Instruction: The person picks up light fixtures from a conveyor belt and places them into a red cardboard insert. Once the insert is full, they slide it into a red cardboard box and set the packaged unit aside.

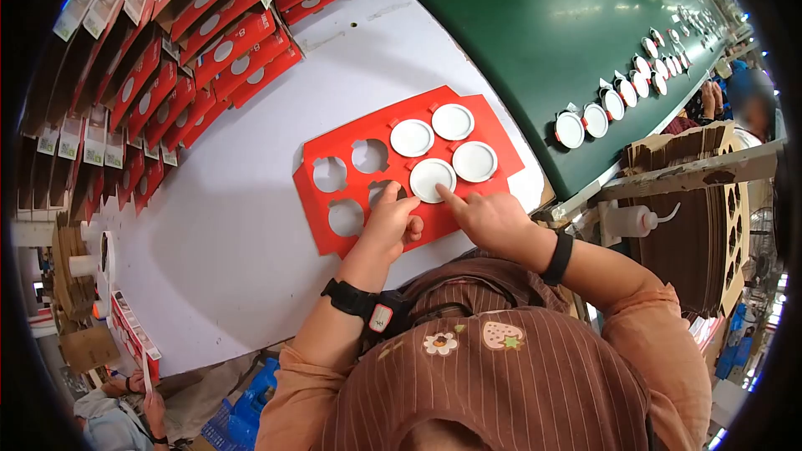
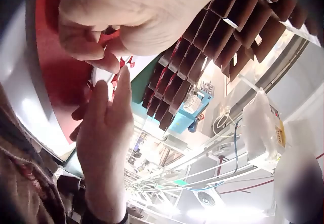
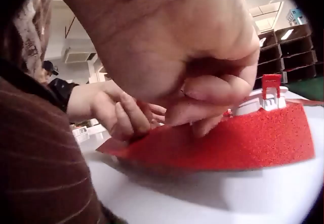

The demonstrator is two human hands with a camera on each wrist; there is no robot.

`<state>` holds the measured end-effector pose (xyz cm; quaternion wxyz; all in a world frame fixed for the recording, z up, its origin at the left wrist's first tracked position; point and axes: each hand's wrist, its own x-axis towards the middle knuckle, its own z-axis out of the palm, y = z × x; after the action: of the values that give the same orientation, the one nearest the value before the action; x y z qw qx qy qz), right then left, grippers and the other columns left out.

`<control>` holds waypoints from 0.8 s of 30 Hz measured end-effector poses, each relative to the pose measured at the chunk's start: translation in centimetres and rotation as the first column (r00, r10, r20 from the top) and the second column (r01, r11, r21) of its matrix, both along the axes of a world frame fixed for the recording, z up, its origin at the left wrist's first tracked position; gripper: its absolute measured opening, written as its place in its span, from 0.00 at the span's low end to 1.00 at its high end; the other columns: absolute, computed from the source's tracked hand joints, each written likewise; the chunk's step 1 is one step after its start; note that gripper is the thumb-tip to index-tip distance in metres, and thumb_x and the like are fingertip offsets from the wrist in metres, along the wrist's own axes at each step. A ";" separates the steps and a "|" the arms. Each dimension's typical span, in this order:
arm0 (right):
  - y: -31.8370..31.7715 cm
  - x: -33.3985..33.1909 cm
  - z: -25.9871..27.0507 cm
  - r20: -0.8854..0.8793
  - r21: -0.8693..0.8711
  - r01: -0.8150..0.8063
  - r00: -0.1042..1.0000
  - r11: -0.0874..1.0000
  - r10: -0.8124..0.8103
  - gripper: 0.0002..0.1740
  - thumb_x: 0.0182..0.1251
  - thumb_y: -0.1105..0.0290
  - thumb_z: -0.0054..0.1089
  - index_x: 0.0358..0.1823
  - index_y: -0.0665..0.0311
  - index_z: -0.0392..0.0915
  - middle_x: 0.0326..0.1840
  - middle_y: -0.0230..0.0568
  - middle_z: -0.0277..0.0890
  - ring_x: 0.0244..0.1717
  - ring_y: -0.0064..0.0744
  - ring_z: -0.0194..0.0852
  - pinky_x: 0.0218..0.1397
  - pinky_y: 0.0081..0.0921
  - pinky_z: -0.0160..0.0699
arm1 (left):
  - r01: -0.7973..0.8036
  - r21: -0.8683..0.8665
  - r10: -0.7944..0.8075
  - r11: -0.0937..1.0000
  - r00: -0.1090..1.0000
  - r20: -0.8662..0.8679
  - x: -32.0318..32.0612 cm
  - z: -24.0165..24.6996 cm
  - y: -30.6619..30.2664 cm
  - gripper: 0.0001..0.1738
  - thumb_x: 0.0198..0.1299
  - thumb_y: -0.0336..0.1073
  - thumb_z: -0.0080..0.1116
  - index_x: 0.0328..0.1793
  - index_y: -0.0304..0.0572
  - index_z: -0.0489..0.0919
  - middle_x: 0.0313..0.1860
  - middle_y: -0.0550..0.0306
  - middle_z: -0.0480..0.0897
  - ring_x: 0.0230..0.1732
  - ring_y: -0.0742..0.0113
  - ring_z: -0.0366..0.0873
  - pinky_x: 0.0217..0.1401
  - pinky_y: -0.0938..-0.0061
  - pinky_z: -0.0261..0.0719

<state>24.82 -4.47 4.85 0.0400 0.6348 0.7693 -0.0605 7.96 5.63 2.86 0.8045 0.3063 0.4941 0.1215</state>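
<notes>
A red cardboard insert [image 1: 334,234] with round cut-outs lies before the person. White downlights [image 1: 412,138] fill several cut-outs at its right; the left ones hold none. My right hand [image 1: 494,221] stretches its index finger to the rim of the nearest white downlight [image 1: 432,181], the other fingers bent under. My left hand [image 1: 389,224] is over the insert just left of that downlight, fingers loosely bent around no visible object. In the right wrist view, a red clip [image 3: 272,84] stands up beside a white part above the insert, and the left hand [image 3: 121,113] is near its edge.
Red printed cartons [image 1: 242,50] are stacked at the back left of the white table [image 1: 217,242]. On the green surface [image 1: 535,42], more downlights [image 1: 571,129] stand in a row. Stacked cardboard [image 1: 685,225] and a squeeze bottle [image 1: 631,220] are at the right. Another person's hands [image 1: 150,405] show lower left.
</notes>
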 end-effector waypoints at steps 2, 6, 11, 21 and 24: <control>-0.6 0.1 0.6 0.017 -0.098 -0.066 0.998 0.993 0.068 0.39 0.56 0.71 0.53 0.73 0.65 0.58 0.17 0.32 0.74 0.14 0.30 0.73 0.16 0.31 0.70 | 0.008 -0.019 -0.008 1.000 1.000 0.005 0.0 -0.1 0.3 0.24 0.66 0.29 0.46 0.66 0.45 0.55 0.33 0.59 0.66 0.20 0.74 0.65 0.21 0.77 0.62; -1.0 -0.1 0.0 0.047 -0.145 -0.004 0.999 0.989 0.011 0.40 0.56 0.71 0.53 0.73 0.64 0.57 0.16 0.30 0.73 0.14 0.29 0.73 0.15 0.29 0.69 | 0.039 -0.083 -0.034 0.996 0.998 0.054 0.5 -0.7 0.1 0.35 0.64 0.29 0.48 0.75 0.47 0.47 0.29 0.60 0.67 0.18 0.74 0.66 0.19 0.78 0.64; -1.3 0.0 0.0 0.010 -0.099 -0.002 1.000 0.995 0.003 0.37 0.56 0.72 0.52 0.72 0.63 0.60 0.16 0.29 0.73 0.15 0.30 0.73 0.17 0.30 0.71 | 0.037 -0.027 -0.037 0.999 0.999 0.024 0.4 -0.8 -0.2 0.34 0.65 0.30 0.48 0.74 0.46 0.48 0.29 0.59 0.68 0.18 0.74 0.67 0.18 0.78 0.64; 0.2 6.5 0.7 -0.550 0.051 0.726 0.593 0.685 -0.588 0.29 0.61 0.57 0.64 0.59 0.66 0.72 0.45 0.53 0.76 0.52 0.48 0.76 0.52 0.38 0.75 | 0.054 0.075 -0.055 0.996 0.998 0.010 0.0 0.5 0.2 0.38 0.66 0.32 0.48 0.77 0.39 0.42 0.25 0.58 0.70 0.16 0.72 0.67 0.19 0.76 0.63; 1.3 7.9 -2.2 -0.789 -0.406 0.682 0.075 0.609 -0.610 0.52 0.55 0.51 0.69 0.71 0.79 0.52 0.67 0.70 0.60 0.68 0.52 0.63 0.70 0.34 0.62 | 0.069 0.098 -0.070 0.993 0.998 0.006 0.3 1.0 -0.3 0.39 0.67 0.32 0.47 0.78 0.40 0.40 0.24 0.60 0.68 0.16 0.73 0.65 0.20 0.76 0.62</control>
<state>32.76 -3.18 2.68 -0.4176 0.7742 0.3064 -0.3638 8.27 5.35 3.86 0.7948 0.3615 0.4727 0.1190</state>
